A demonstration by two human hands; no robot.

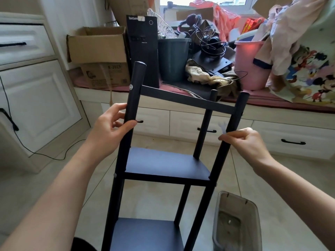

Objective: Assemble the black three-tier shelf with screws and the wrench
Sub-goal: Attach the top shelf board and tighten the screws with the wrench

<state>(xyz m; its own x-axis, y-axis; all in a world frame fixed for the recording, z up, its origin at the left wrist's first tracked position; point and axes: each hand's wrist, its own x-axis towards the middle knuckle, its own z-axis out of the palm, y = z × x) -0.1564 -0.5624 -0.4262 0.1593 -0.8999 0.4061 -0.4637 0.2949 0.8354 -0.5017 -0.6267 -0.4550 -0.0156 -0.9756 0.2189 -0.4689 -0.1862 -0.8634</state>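
The black three-tier shelf (163,165) stands in front of me, tilted away, its top tier seen edge-on. My left hand (110,125) grips the shelf's front left leg (133,98) just below the top tier. A silver screw head (130,86) shows on that leg at the top tier, and another (115,175) at the middle tier. My right hand (246,142) is at the front right leg (233,127) and pinches a small pale, blurred tool (222,128) against it; it may be the wrench.
A clear plastic bin (237,220) sits on the tiled floor at the lower right. Behind the shelf runs a window bench with drawers (290,140), piled with cardboard boxes (98,51), a black computer tower (143,49), a dark bucket (173,58) and a pink bucket (251,64).
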